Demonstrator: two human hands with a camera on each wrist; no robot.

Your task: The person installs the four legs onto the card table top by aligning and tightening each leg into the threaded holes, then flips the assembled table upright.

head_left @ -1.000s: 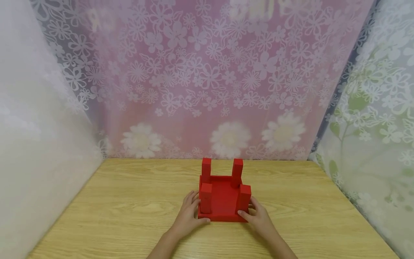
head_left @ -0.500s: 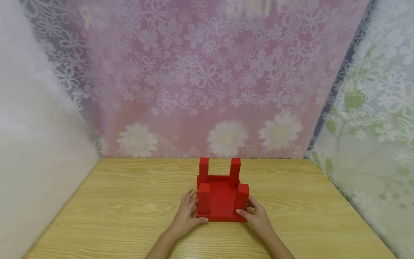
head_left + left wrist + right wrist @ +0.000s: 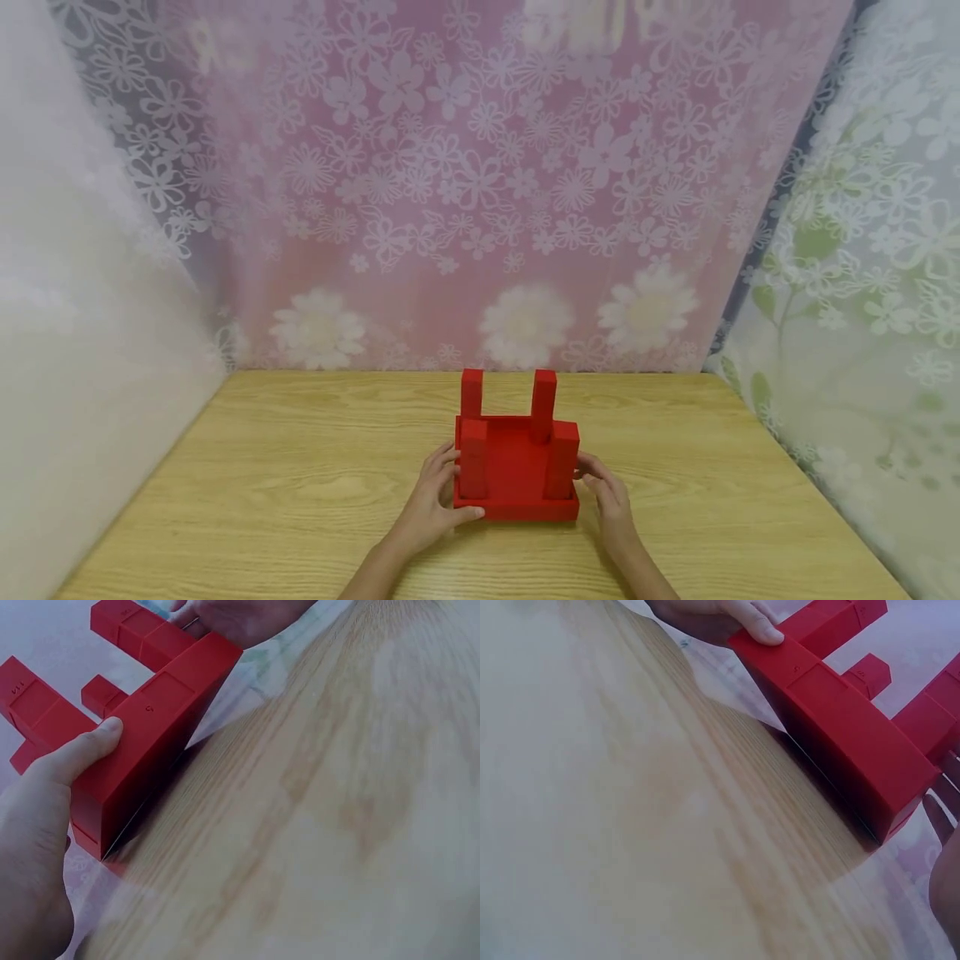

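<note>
A small red upturned stool (image 3: pixel 517 462), with a raised rim and several square legs pointing up, stands in the middle of the head view. Numbers are embossed on its faces. My left hand (image 3: pixel 426 510) grips the near left corner, thumb (image 3: pixel 101 739) on the front face and fingers along the left side. My right hand (image 3: pixel 613 502) is at the right side, fingers by the near right leg and thumb off the front face. In the wrist views, some of the stool's darker underside (image 3: pixel 810 735) shows close over the table.
The stool is on a wood-grain table (image 3: pixel 315 483). A pink flowered curtain (image 3: pixel 480 208) hangs along the back edge; a pale sheet (image 3: pixel 90 317) borders the left and a leaf-patterned one (image 3: pixel 862 350) the right.
My right thumb has come off the stool's near right corner, and that hand has shifted slightly right. The stool's front face shows taller now. My left hand keeps its grip.
</note>
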